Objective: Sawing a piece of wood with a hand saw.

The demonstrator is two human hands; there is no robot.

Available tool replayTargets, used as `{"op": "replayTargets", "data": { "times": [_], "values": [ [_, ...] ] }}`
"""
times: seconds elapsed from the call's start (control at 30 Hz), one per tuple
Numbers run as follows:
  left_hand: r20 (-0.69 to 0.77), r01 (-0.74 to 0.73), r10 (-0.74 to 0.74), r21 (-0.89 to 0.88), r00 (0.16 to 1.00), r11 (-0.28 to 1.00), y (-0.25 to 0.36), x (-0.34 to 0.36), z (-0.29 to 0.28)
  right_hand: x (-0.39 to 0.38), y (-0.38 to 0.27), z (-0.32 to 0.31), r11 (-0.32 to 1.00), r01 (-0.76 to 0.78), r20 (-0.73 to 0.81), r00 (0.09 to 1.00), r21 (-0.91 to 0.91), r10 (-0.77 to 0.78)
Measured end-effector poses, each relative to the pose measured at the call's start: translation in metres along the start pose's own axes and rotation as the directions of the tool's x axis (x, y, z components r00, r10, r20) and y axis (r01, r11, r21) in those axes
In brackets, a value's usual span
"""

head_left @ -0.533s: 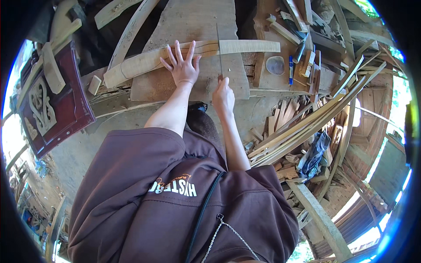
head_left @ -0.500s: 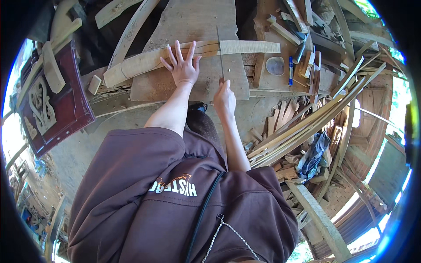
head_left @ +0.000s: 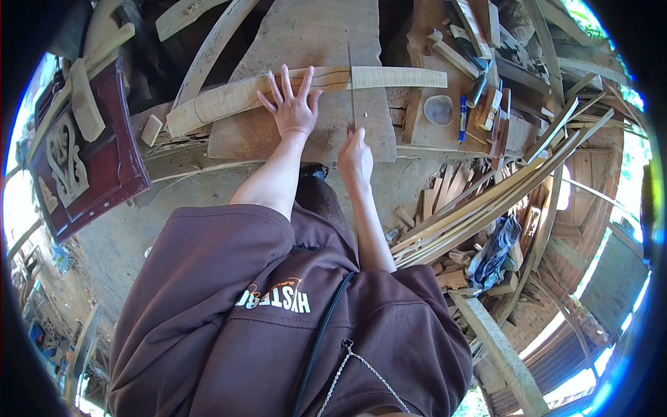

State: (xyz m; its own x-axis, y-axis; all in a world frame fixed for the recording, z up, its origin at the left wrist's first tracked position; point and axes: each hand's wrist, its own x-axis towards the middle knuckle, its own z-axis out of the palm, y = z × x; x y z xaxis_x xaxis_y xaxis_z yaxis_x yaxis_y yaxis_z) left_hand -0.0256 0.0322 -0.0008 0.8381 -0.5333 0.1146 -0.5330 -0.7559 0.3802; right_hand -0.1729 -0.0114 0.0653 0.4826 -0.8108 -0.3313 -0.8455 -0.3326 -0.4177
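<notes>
A long, slightly curved pale wooden board (head_left: 229, 104) lies crosswise on a wide plank (head_left: 313, 31), with dark lines drawn on its face. My left hand (head_left: 293, 110) presses flat on the board with its fingers spread. In my right hand (head_left: 355, 156) is the handle of a handsaw (head_left: 352, 90), my fingers wrapped round it. Its thin blade points away from me and crosses the board to the right of my left hand. The blade's edge meets the wood there; how deep the cut goes I cannot tell.
Right of the board are a round shallow dish (head_left: 438, 110), a blue marker (head_left: 463, 119) and wooden hand planes (head_left: 490, 108). Long thin strips (head_left: 500, 184) lean at the right above scrap wood. A dark red carved panel (head_left: 90, 153) stands at the left.
The view has shifted slightly. My right hand and the saw stay at nearly the same place on the board, and my left hand still rests flat on it.
</notes>
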Motion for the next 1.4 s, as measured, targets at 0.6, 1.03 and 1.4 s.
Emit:
{"op": "replayTargets", "data": {
  "times": [0.6,1.03,1.4],
  "values": [
    [0.003,-0.005,0.005,0.061,1.0,0.998,0.005,0.001,-0.003,-0.037,0.01,-0.012,0.994,-0.101,0.074,0.992,-0.036,0.104],
    [-0.01,-0.011,0.011,0.053,1.0,0.999,0.004,0.001,-0.001,-0.038,0.012,-0.011,0.997,-0.065,0.057,0.996,-0.028,0.066],
    [-0.006,-0.004,0.005,0.029,1.0,1.0,0.003,-0.001,0.001,-0.015,0.01,-0.004,1.0,-0.01,-0.018,1.0,-0.018,0.009]
  ]
}}
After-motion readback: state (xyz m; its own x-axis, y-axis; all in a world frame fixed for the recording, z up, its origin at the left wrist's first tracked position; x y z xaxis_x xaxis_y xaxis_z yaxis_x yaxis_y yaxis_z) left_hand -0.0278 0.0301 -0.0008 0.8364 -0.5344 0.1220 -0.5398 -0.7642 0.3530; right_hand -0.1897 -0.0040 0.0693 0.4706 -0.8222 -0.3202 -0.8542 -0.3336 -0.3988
